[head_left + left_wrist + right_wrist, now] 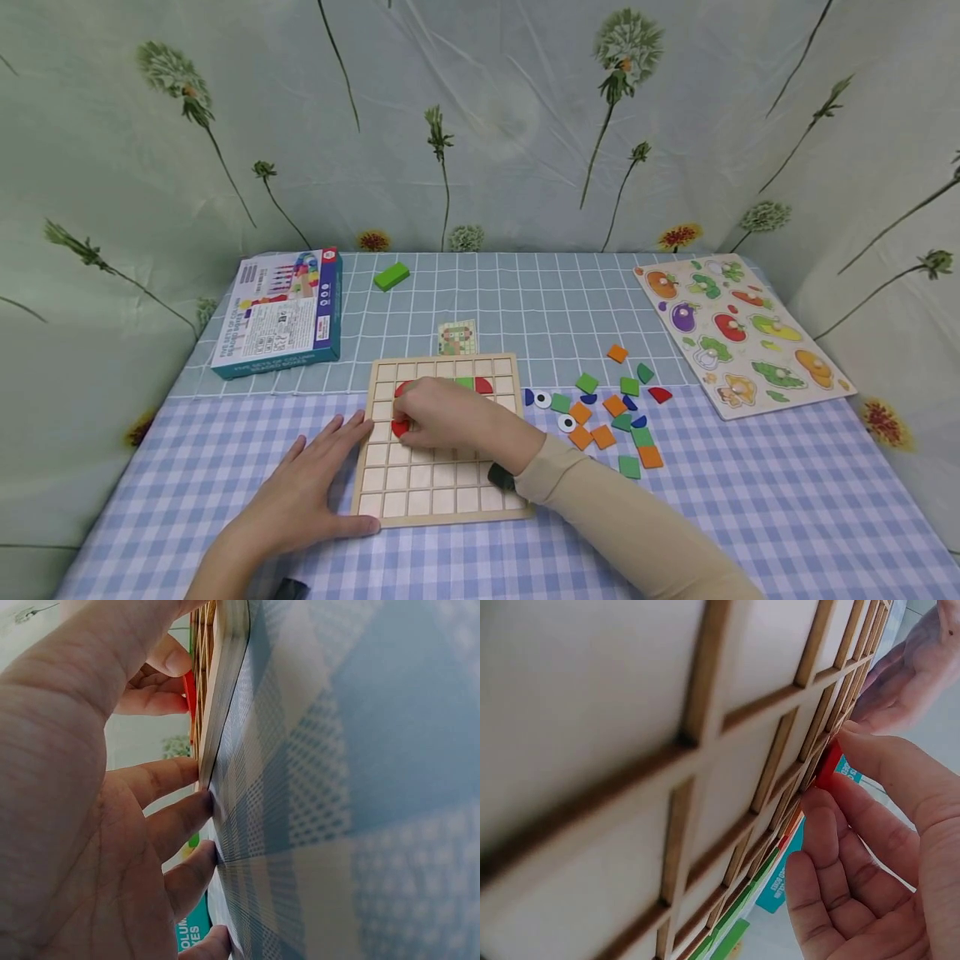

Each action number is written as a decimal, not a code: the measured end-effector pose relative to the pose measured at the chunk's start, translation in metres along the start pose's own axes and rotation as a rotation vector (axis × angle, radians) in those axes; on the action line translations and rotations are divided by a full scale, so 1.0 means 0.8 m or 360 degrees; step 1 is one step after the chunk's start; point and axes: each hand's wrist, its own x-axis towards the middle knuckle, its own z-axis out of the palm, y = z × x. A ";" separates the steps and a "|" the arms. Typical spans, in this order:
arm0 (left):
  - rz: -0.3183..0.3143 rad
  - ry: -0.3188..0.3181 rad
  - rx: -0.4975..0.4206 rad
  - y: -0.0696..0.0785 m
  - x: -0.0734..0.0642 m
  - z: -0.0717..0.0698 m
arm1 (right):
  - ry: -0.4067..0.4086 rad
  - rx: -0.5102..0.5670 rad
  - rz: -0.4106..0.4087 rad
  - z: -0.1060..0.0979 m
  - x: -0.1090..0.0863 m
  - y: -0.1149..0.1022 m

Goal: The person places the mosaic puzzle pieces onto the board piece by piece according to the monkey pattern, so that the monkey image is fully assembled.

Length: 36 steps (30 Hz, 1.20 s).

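A wooden grid board (pixel 420 502) lies on the cloth in the middle of the head view. Over its left part, my right hand (pixel 450 417) pinches a red quarter-round piece (pixel 400 427) between thumb and fingers, low at the grid. The right wrist view shows that red piece (pixel 829 765) on edge against the slats. Other red and green pieces (pixel 465 383) sit in an upper row, partly hidden by my hand. My left hand (pixel 303 487) has its fingers spread on the cloth, with thumb and fingertips touching the board's left side.
Loose orange, green, blue and red pieces (pixel 602 437) and round eye pieces (pixel 542 401) lie right of the board. Behind it is a pattern card (pixel 457 337). A box (pixel 277 312), a green block (pixel 392 277) and a vegetable puzzle (pixel 738 333) lie farther out.
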 end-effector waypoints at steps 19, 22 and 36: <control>0.0009 0.0012 0.0013 0.000 0.000 0.000 | -0.0059 0.0101 0.0081 0.001 0.003 0.003; 0.0012 0.0014 0.0004 0.001 0.000 0.000 | -0.0067 0.0130 0.0091 0.000 0.002 0.003; 0.0002 -0.0002 -0.0008 0.001 0.000 0.000 | -0.0063 0.0162 0.0057 -0.001 -0.001 0.009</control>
